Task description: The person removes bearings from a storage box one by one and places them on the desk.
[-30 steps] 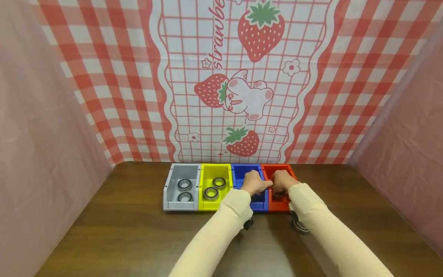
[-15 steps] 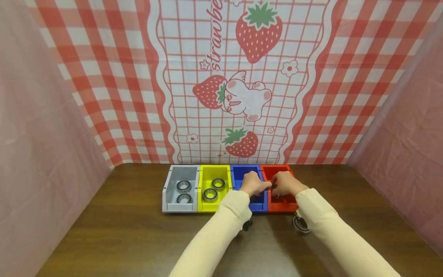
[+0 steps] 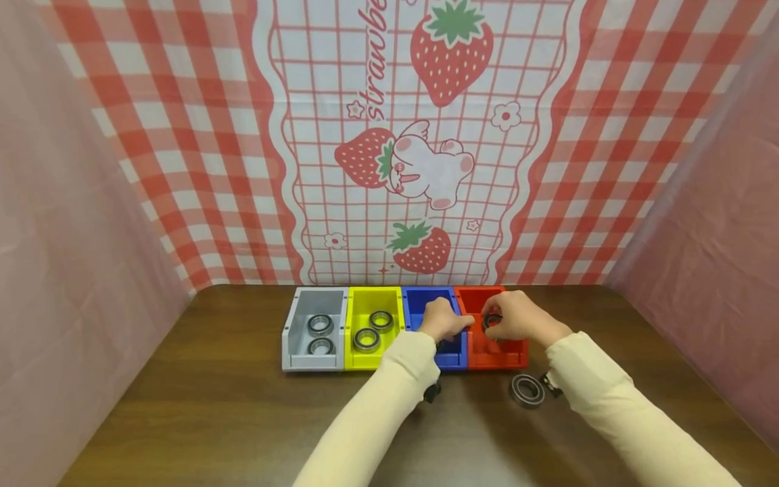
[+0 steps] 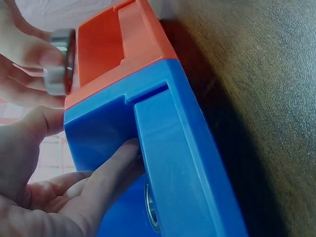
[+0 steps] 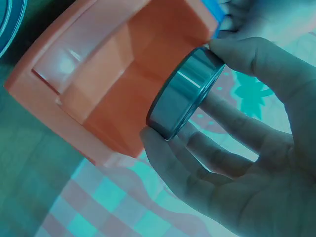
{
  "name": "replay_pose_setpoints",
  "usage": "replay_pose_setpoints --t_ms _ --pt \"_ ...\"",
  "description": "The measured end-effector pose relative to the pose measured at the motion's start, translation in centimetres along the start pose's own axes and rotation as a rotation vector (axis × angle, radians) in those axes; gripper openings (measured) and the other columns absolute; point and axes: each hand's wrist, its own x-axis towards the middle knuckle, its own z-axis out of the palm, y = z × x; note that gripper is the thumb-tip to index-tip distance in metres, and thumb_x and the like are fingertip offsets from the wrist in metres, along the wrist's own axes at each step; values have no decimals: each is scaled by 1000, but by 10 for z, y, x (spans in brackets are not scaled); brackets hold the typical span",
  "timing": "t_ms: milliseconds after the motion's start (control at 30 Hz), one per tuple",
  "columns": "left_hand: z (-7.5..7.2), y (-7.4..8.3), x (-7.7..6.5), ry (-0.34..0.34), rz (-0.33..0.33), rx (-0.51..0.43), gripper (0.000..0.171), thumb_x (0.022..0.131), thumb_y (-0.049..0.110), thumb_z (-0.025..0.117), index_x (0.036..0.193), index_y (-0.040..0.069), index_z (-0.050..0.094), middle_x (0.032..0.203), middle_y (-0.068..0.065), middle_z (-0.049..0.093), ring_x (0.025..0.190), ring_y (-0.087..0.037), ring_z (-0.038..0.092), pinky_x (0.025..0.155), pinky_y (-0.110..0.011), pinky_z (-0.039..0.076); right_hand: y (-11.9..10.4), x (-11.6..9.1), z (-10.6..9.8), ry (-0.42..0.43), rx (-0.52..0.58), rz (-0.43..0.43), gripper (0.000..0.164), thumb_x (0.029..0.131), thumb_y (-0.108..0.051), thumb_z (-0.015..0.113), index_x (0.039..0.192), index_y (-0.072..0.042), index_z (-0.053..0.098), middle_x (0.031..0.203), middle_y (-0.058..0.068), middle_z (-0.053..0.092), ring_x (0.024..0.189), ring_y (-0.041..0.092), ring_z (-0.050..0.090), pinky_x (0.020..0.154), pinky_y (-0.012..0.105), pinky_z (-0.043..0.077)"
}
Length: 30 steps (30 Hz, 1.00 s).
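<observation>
My right hand (image 3: 523, 319) pinches a ball bearing (image 5: 183, 96) between thumb and fingertips, tilted on edge just above the red bin (image 3: 499, 360). In the right wrist view, the visible part of that bin's inside shows bare. My left hand (image 3: 441, 320) reaches into the blue bin (image 4: 173, 163), its fingers extended down along the inner side of the front wall and its thumb near the divider with the red bin. Another bearing (image 4: 151, 207) lies in the blue bin beside the left fingers, partly hidden by the front wall.
A larger-looking loose bearing (image 3: 527, 391) lies on the wooden table in front of the red bin. To the left, the yellow bin (image 3: 374, 363) and grey bin (image 3: 313, 363) hold two bearings each. A checked strawberry cloth (image 3: 389, 203) hangs behind the joined row.
My right hand has lifted out of the red bin and shifted right, bringing a bearing up in its fingers. The loose table bearing is now uncovered. My left hand stays in the blue bin.
</observation>
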Motion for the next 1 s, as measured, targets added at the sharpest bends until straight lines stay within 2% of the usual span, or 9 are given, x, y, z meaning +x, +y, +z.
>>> replay_pose_setpoints --t_ms 300,467,600,733,1000 --pt "-1 0 -4 -4 -4 -3 39 85 29 73 58 9 53 74 -18 74 63 -22 74 49 -19 47 -9 -26 -9 -29 38 -8 28 73 -11 78 97 0 70 84 7 68 74 17 56 65 30 56" --pt "-2 1 -5 2 9 -11 40 85 27 73 57 10 51 73 -18 74 64 -24 74 48 -18 45 -8 -42 -9 26 -9 -93 25 71 -14 81 92 -3 71 82 5 68 74 16 54 65 27 52" --pt "-4 1 -4 7 12 -12 41 84 27 74 56 10 49 62 -14 69 62 -24 74 49 -18 46 -4 -55 -7 78 -34 -133 26 68 -14 82 89 -4 71 79 1 66 71 11 52 62 24 49" --pt "-3 1 -3 5 12 2 42 84 28 74 55 10 49 49 -5 57 60 -22 73 49 -18 46 1 -68 -3 81 -36 -139 25 67 -12 82 88 -5 71 79 0 65 70 9 51 59 22 47" --pt "-2 1 -3 12 15 -2 44 84 28 73 53 11 47 43 2 45 60 -23 73 46 -18 43 8 -89 12 98 -47 -166 26 63 -14 85 84 -10 69 76 -6 64 71 5 50 61 21 44"
